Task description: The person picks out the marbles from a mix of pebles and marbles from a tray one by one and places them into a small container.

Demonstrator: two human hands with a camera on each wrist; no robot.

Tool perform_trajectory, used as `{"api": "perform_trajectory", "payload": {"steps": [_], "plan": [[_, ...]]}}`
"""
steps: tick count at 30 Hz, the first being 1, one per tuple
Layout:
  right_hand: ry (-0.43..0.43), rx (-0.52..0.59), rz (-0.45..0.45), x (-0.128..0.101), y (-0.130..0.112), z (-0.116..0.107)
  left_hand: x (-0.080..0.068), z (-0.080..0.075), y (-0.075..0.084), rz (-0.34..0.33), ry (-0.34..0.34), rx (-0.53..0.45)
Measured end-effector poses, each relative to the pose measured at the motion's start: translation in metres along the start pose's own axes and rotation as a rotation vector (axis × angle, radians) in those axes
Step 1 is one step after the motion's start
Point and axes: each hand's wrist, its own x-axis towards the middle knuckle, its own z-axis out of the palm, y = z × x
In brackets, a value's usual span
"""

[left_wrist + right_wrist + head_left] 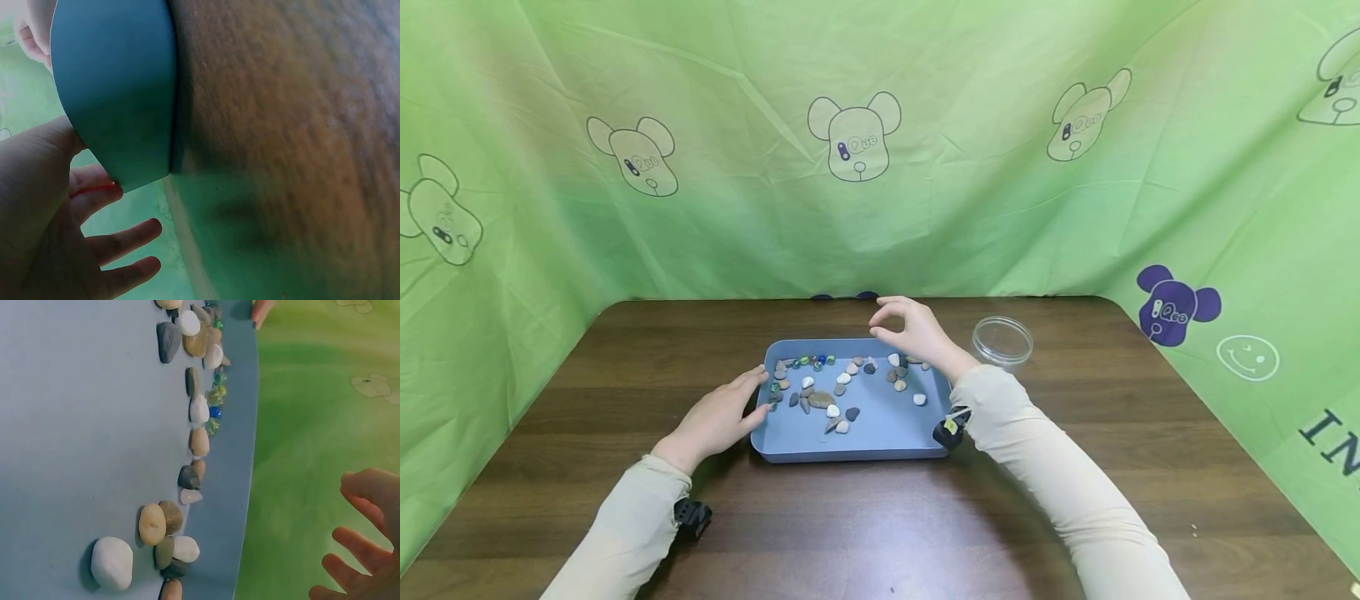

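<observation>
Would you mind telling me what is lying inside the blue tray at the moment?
Inside the blue tray lie small stones, white, tan and grey, plus a few glass marbles along the far wall. The right hand hovers above the far right corner and hides whatever lies beneath it.

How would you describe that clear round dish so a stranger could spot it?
On the dark brown wooden table, look just right of the blue rectangular tray of pebbles, beyond the person's right hand. The shallow, round, transparent plastic dish stands alone there, the only see-through thing.
</observation>
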Motion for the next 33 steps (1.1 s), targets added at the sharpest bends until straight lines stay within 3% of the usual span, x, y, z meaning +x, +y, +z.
{"api": "perform_trajectory", "payload": {"steps": [18,33], "plan": [[-0.105,-0.002,-0.036,0.016,0.002,0.024,0.001,0.001,-0.001,0.008,0.007,0.000],[-0.192,0.006,0.001,0.020,0.002,0.039,0.001,0.002,-0.002,-0.003,0.002,0.002]]}}
